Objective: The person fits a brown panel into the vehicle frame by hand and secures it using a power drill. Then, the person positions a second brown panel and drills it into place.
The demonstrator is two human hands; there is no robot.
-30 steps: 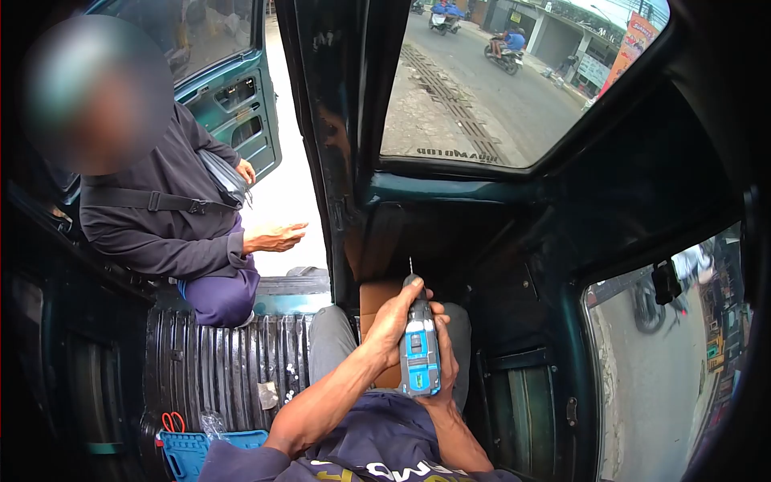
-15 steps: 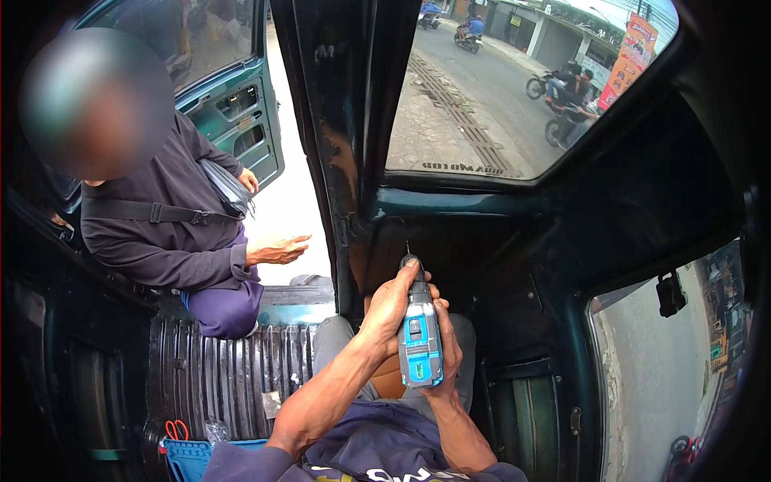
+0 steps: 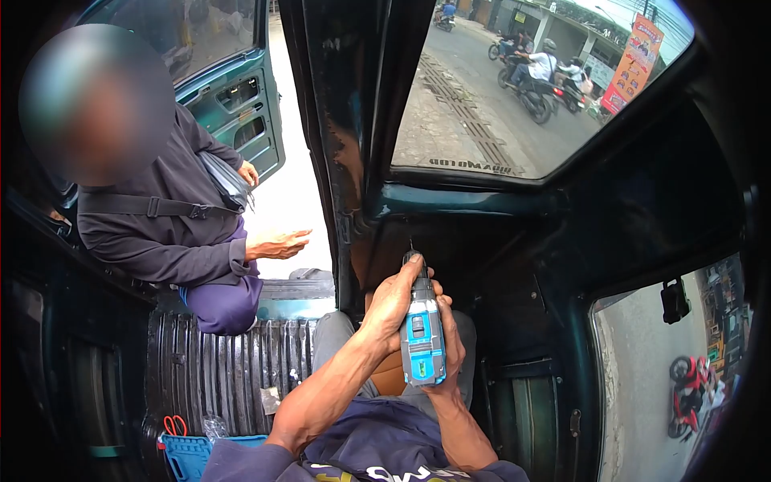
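A blue and grey cordless drill (image 3: 422, 341) points away from me toward the dark metal panel (image 3: 474, 241) below the window. My left hand (image 3: 391, 304) is closed around its front end, with the thumb lying along the chuck. My right hand (image 3: 451, 337) wraps the drill from the right and below, its fingers partly hidden by the body. A thin drill bit (image 3: 412, 243) sticks out of the chuck, its tip right at the dark panel in this view.
To the left a person in a dark jacket (image 3: 152, 237) sits by the open green door (image 3: 233, 120). A blue case (image 3: 186, 458) with red-handled scissors (image 3: 173, 426) lies on the ribbed floor (image 3: 217, 361), near a small plastic packet (image 3: 271, 399). A dark pillar (image 3: 337, 161) stands ahead.
My view has shifted slightly, while both hands keep the same hold on the drill. Outside the windows, motorbikes have moved along the road.
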